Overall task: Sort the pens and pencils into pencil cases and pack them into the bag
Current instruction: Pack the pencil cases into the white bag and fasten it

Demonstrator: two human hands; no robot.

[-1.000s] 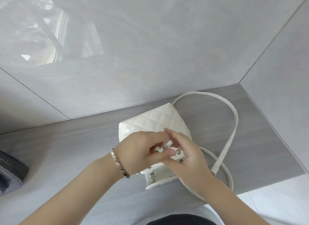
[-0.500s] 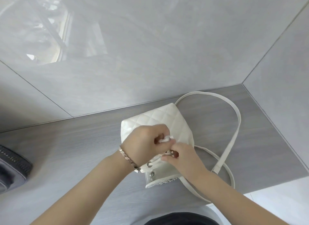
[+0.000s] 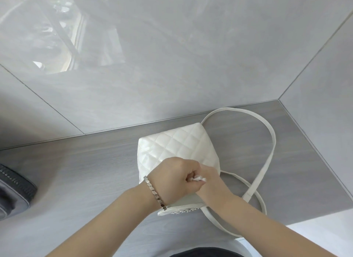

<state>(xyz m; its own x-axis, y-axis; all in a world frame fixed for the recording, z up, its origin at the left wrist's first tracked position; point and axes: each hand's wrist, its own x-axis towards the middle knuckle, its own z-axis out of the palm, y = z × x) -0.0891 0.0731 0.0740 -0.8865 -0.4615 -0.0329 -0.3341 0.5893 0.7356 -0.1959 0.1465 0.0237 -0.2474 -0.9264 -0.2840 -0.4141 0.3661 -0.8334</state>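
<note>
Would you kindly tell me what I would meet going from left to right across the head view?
Grey pouch → bracelet → left hand → right hand → bag strap.

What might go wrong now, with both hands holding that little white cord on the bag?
The strap reaches the edge of the counter; catching it might drag the white bag off. The left hand and right hand both hold the cord, so a hard tug may tip the bag. A dark case lies outside and might be forgotten.
</note>
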